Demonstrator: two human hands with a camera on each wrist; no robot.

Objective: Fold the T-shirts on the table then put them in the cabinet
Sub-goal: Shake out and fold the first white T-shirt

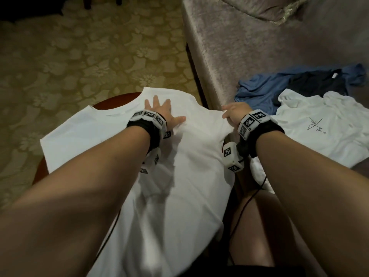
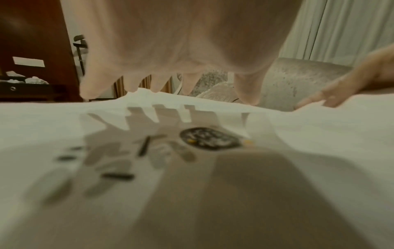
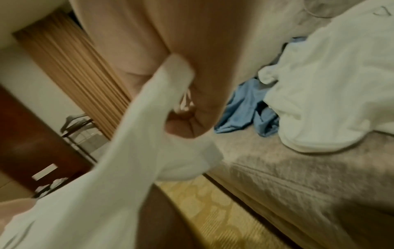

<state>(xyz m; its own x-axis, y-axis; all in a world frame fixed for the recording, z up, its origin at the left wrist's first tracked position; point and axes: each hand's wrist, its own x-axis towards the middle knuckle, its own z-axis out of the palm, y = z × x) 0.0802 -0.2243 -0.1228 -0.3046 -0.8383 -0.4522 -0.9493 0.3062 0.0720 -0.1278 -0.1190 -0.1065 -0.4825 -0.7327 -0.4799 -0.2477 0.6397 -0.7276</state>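
My left hand (image 1: 159, 111) lies flat, fingers spread straight, forearm stretched forward. My right hand (image 1: 236, 112) is curled into a fist, thumb and fingers (image 3: 181, 124) pinching, its wrist rolled inward.

Looks like a hotel room or a furnished bedroom-lounge. Patterned gold carpet (image 1: 83, 56) with a floral relief underfoot. Grey velvet sofa (image 1: 259, 47) with a fringed cushion (image 1: 265, 9) at the far end, loose T-shirts (image 1: 299, 100) strewn on its seat. Small round dark-wood table (image 1: 111, 99). Dark wood cabinet (image 2: 32, 42) against a pale wall, pleated tan curtains (image 3: 70, 67), sheer white drapes (image 2: 341, 28) behind the sofa. Dim, warm lamp-like light throughout.
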